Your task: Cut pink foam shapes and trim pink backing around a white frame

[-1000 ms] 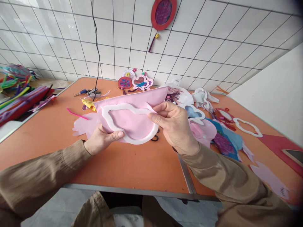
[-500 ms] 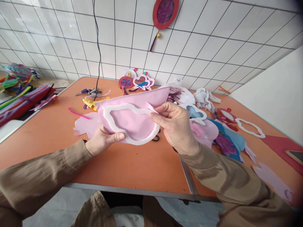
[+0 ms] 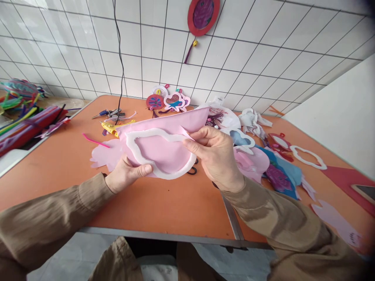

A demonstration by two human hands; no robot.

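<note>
Held up above the table is a pink fabric sheet (image 3: 166, 153) with a white cloud-shaped foam frame (image 3: 136, 150) lying against its near face. My left hand (image 3: 125, 173) is closed on the lower left edge, thumb on the frame and fingers behind the sheet. With thumb and fingers, my right hand (image 3: 216, 156) pinches the sheet and frame at the right side, where a narrow flap of pink fabric sticks up. Black scissor handles (image 3: 192, 170) show partly below the frame, the rest hidden under the sheet.
A yellow glue gun (image 3: 109, 127) lies behind the sheet on the orange table (image 3: 164, 210). Pink cutouts (image 3: 107, 154) are at the left. To the right lie a blue-centred cloud frame (image 3: 242, 139), another white frame (image 3: 308, 157) and coloured fabric pieces (image 3: 279, 171). Finished ornaments (image 3: 155, 101) lean by the wall.
Almost nothing differs. The whole view has shifted slightly, and both hands keep the same hold on the pink sheet and white frame.
</note>
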